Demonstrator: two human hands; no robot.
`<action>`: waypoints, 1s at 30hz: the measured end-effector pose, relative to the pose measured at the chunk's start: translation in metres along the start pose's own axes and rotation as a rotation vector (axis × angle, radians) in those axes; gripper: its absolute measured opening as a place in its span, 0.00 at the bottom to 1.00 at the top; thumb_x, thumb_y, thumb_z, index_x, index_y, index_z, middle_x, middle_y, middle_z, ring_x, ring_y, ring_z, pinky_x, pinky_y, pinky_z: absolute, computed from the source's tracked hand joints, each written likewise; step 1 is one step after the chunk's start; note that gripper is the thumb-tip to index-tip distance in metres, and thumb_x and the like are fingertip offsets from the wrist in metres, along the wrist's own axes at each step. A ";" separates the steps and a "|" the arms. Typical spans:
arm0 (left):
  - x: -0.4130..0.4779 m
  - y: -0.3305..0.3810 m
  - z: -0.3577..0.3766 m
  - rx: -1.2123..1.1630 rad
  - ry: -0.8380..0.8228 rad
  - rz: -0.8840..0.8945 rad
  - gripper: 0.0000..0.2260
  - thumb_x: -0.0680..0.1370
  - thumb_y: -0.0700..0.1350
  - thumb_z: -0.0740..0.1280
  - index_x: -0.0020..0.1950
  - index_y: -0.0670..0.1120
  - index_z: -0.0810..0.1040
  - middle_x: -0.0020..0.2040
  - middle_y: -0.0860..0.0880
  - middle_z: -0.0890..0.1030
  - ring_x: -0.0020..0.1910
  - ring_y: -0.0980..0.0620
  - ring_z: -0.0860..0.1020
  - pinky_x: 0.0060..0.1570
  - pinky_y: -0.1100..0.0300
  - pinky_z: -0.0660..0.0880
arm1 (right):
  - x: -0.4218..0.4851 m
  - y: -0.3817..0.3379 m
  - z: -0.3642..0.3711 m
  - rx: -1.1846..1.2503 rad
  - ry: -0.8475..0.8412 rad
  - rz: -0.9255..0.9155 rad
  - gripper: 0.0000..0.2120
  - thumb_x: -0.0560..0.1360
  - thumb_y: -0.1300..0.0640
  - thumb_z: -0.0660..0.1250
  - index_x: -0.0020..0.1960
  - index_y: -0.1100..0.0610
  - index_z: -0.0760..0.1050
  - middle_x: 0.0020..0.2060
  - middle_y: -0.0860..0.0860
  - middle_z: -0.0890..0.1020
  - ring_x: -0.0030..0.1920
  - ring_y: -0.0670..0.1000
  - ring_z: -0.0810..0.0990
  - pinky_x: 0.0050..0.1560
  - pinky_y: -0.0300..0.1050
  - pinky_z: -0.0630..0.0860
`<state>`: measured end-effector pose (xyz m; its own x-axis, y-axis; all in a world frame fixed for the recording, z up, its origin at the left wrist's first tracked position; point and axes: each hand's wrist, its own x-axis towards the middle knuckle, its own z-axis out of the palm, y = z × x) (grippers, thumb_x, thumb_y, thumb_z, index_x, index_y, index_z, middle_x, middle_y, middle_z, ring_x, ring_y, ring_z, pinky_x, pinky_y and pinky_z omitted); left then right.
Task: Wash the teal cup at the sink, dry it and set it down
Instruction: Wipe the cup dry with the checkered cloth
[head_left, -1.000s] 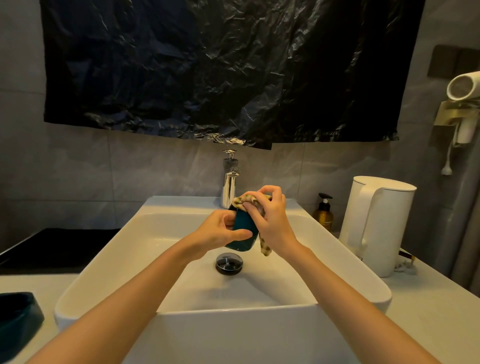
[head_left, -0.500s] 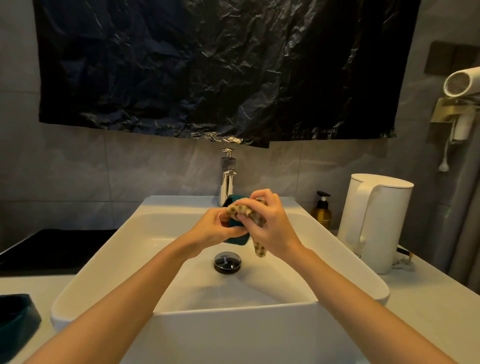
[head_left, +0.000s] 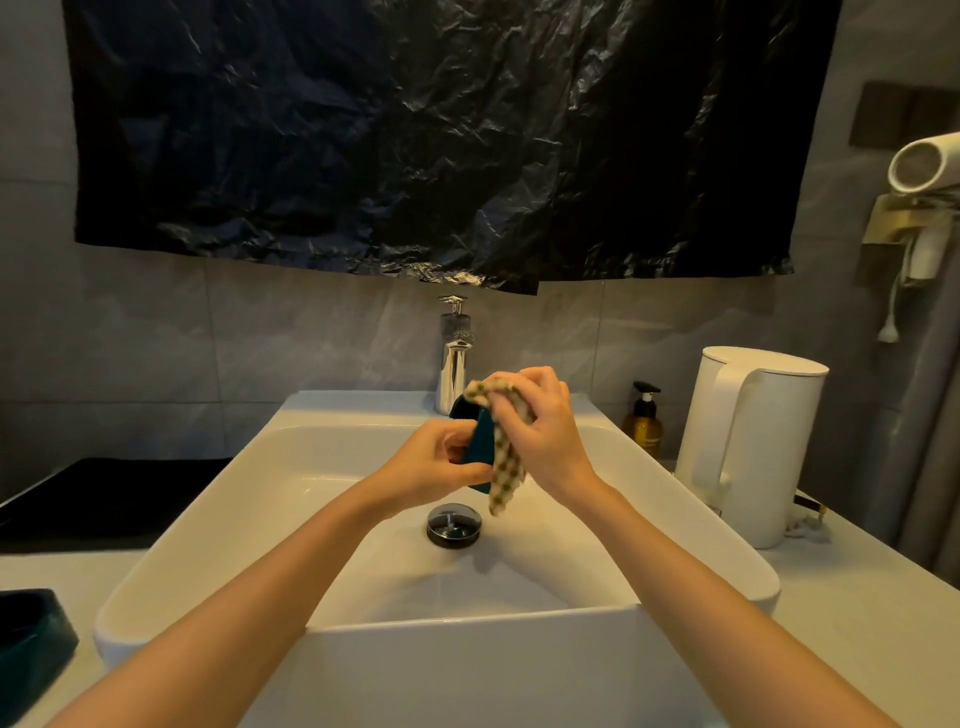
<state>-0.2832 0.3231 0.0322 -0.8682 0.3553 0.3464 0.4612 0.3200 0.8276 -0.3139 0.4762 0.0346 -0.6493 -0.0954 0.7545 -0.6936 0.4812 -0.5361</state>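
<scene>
Both hands over the sink (head_left: 218, 525): left hand (head_left: 434, 462) clasped round the cup (head_left: 480, 447), tilted above the drain (head_left: 453, 526); right hand (head_left: 545, 431) pinching a cloth (head_left: 506, 457) against its rim, seemingly inside.

Head view – close, looking forward-down over the sink (head_left: 363, 618)

Left hand (head_left: 434, 462) grips teal cup (head_left: 480, 441); right hand (head_left: 545, 431) presses checked cloth (head_left: 501, 457) on it.
</scene>
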 end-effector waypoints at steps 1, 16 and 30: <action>-0.001 0.000 0.001 0.003 -0.014 0.011 0.12 0.73 0.35 0.70 0.54 0.45 0.78 0.49 0.50 0.83 0.49 0.54 0.81 0.49 0.63 0.78 | 0.006 -0.002 0.001 0.097 0.026 0.139 0.05 0.78 0.51 0.64 0.53 0.46 0.76 0.52 0.48 0.71 0.54 0.47 0.71 0.60 0.44 0.71; -0.003 -0.001 0.007 0.094 -0.096 0.033 0.17 0.72 0.36 0.71 0.61 0.46 0.77 0.53 0.51 0.81 0.52 0.54 0.80 0.52 0.64 0.77 | 0.011 -0.007 -0.015 0.466 -0.097 0.798 0.06 0.79 0.50 0.61 0.46 0.50 0.75 0.46 0.52 0.79 0.48 0.51 0.77 0.47 0.47 0.76; -0.004 0.007 0.003 -0.004 -0.070 0.071 0.16 0.72 0.35 0.71 0.54 0.51 0.78 0.49 0.56 0.82 0.48 0.58 0.81 0.45 0.69 0.77 | 0.001 -0.011 -0.030 1.044 -0.420 1.073 0.30 0.63 0.38 0.70 0.59 0.55 0.75 0.54 0.59 0.79 0.58 0.60 0.76 0.65 0.59 0.70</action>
<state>-0.2756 0.3268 0.0353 -0.8182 0.4374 0.3732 0.5205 0.2879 0.8038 -0.2973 0.4968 0.0522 -0.8797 -0.4302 -0.2026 0.3510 -0.3001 -0.8870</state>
